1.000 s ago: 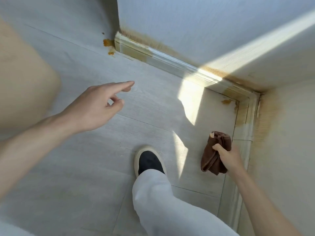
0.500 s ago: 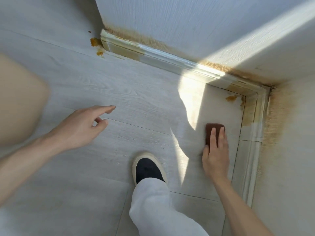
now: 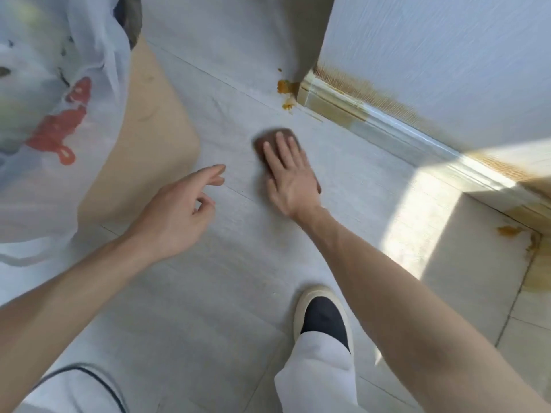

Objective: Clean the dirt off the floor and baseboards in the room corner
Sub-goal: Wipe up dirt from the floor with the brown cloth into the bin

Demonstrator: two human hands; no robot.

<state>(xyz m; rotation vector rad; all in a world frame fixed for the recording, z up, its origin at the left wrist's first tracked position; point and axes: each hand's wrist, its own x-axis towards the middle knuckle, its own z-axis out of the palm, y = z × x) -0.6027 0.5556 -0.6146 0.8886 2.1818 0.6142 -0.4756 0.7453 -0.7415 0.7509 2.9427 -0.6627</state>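
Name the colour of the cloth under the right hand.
Brown; the cloth shows past the fingers of the right hand in the head view.

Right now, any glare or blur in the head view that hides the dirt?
Head view: sun patch washes out the floor by the corner; cloth edge motion-blurred under the right hand; orange blob at the baseboard end stays readable.

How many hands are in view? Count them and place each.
2. The left hand hovers over the floor, holding nothing; the right hand presses flat on the cloth. None seems hidden.
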